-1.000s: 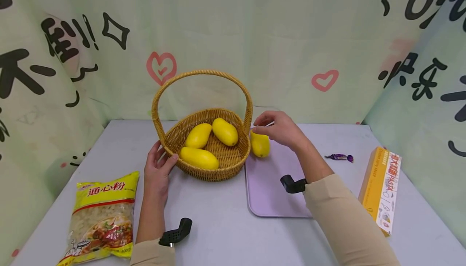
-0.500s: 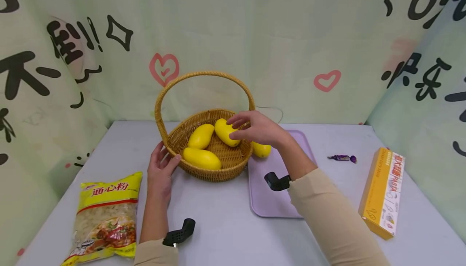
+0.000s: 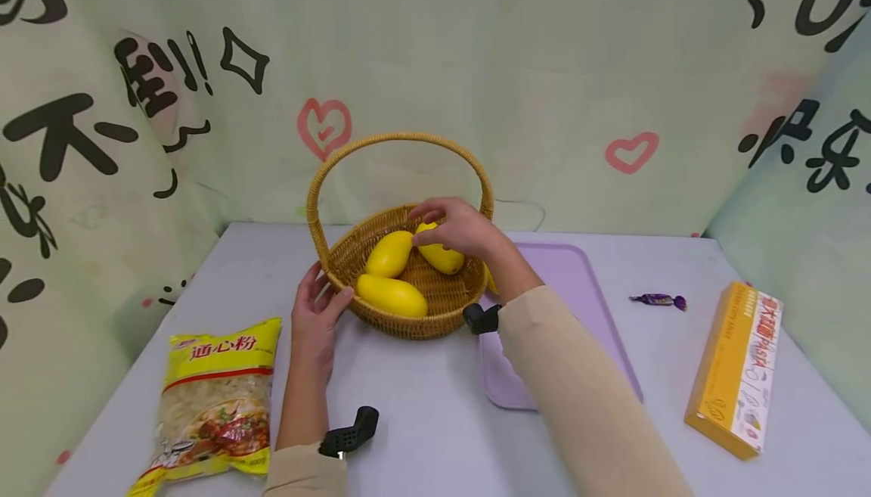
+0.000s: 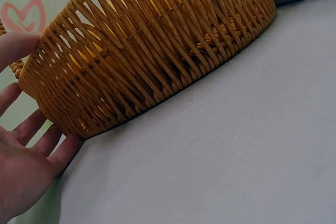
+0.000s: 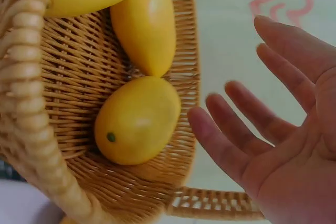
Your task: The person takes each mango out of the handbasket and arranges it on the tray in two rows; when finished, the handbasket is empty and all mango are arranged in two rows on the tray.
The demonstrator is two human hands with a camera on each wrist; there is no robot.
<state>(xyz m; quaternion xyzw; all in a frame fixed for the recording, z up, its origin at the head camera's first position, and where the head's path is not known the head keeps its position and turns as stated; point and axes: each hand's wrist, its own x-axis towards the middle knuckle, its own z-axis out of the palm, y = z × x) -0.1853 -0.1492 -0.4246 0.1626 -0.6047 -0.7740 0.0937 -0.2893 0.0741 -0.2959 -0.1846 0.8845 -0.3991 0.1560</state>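
A wicker basket [image 3: 408, 327] with a tall arched handle holds yellow mangoes: one at the front [image 3: 391, 296], one at the back left [image 3: 389, 255] and one at the back right [image 3: 445, 259]. My left hand [image 3: 316, 323] holds the basket's left side, thumb at the rim and fingers against the outer weave [image 4: 126, 72]. Over the back of the basket hovers my right hand [image 3: 456, 226], fingers spread and apart from the mango [image 5: 139, 119] in the right wrist view. Another mango [image 3: 491, 283], mostly hidden by the right forearm, lies at the purple tray's left edge.
The purple tray [image 3: 565, 278] lies right of the basket. Farther right are a wrapped candy [image 3: 658, 300] and an orange-and-white pasta box [image 3: 735, 368]. A yellow bag of pasta [image 3: 218, 406] lies left of the left forearm. A printed curtain [image 3: 544, 88] hangs behind the table.
My right hand has moved left from above the mango by the tray to above the basket's mangoes. My left hand stays on the basket. The head view has turned slightly left.
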